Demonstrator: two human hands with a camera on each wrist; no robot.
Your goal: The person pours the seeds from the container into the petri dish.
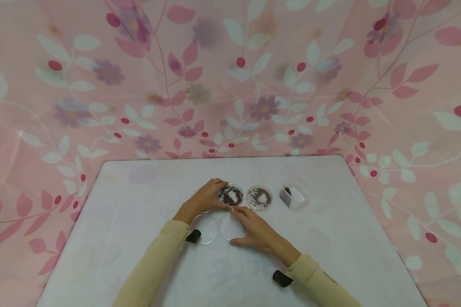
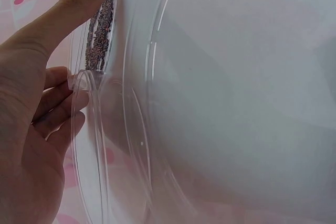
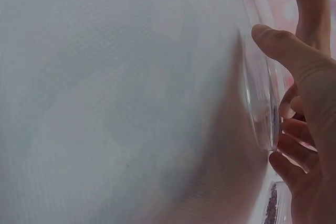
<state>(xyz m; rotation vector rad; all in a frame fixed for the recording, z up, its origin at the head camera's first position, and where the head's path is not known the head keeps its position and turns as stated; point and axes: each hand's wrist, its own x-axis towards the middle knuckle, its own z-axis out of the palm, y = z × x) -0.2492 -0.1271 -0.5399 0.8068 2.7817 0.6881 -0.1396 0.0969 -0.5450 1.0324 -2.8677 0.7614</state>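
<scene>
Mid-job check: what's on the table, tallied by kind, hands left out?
Dishes with dark and white contents: 2
Clear round dishes or lids: 3, one mostly hidden by the left hand
Clear tub: 1
Total: 6

Clear dish [image 3: 257, 95] — hands [image 3: 321, 98] alongside, dark granules [image 3: 271, 206]

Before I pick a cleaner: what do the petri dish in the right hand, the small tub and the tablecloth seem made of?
Petri dish: probably clear, glossy plastic, though possibly glass; it is see-through with bright highlights along the rim.
Small tub: likely smooth translucent plastic; its wall looks hazy but see-through.
Tablecloth: matte fabric, apparently, with a fine weave in the right wrist view; fibre unclear.
</scene>
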